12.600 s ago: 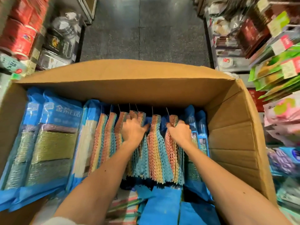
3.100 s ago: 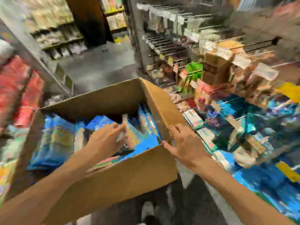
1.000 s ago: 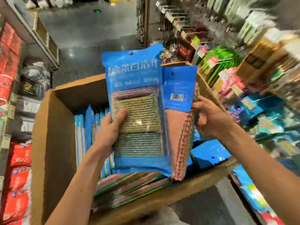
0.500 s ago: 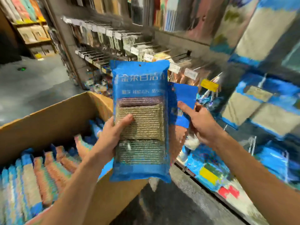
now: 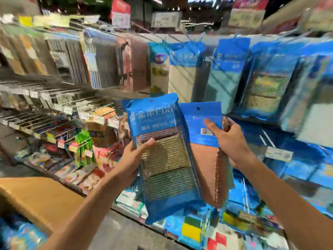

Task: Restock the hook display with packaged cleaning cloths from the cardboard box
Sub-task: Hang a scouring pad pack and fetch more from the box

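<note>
Here, nearest you at lower left, the cardboard box [image 5: 37,199] shows 1 tan wall, with blurred blue packs [image 5: 16,235] inside it. Above it, your left hand [image 5: 134,161] grips the front cloth pack [image 5: 169,177] by its left edge: thumb pressed on the face, the other fingers hidden behind. This pack stands nearly upright, blue header on top, 3 mesh cloths stacked below. Just beside it and partly overlapped by it, the second cloth pack [image 5: 203,165] shows its back: a barcode on the blue header, pink cloth below. Your right hand [image 5: 232,143] clamps this pack, thumb on the header near the barcode, fingers curled round the right edge. Both packs are in the air, apart from the box. Beyond them, the hook display [image 5: 182,37] carries hanging blue packs [image 5: 228,73], heavily blurred.
</note>
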Demonstrator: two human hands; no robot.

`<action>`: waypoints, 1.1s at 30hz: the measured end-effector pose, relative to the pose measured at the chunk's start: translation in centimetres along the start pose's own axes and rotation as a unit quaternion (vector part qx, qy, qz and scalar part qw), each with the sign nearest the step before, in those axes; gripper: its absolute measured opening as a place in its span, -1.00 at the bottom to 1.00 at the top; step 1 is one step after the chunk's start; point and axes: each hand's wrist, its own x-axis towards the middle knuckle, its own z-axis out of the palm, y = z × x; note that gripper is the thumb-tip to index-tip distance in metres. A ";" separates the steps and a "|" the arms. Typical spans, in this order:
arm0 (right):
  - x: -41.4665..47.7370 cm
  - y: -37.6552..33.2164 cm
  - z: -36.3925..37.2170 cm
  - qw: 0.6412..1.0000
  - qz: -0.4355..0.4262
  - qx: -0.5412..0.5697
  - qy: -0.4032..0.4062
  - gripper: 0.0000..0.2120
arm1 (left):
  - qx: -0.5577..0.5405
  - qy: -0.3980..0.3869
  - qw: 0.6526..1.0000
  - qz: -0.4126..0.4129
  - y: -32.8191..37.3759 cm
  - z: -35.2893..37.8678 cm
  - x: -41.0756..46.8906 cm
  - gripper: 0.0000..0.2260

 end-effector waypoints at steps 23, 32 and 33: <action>11.2 -3.0 -12.5 0.940 -0.141 -0.094 0.297 -0.73 | 0.024 -0.376 0.926 -0.007 -2.2 17.5 19.5 -0.73; 10.8 -4.6 -17.9 0.940 -0.176 -0.145 0.254 -0.51 | 0.048 -0.423 0.905 0.002 -2.9 27.4 18.8 -0.73; 10.8 -4.7 -18.8 0.941 -0.176 -0.143 0.250 -0.62 | 0.056 -0.424 0.904 0.008 -2.8 28.4 18.6 -0.71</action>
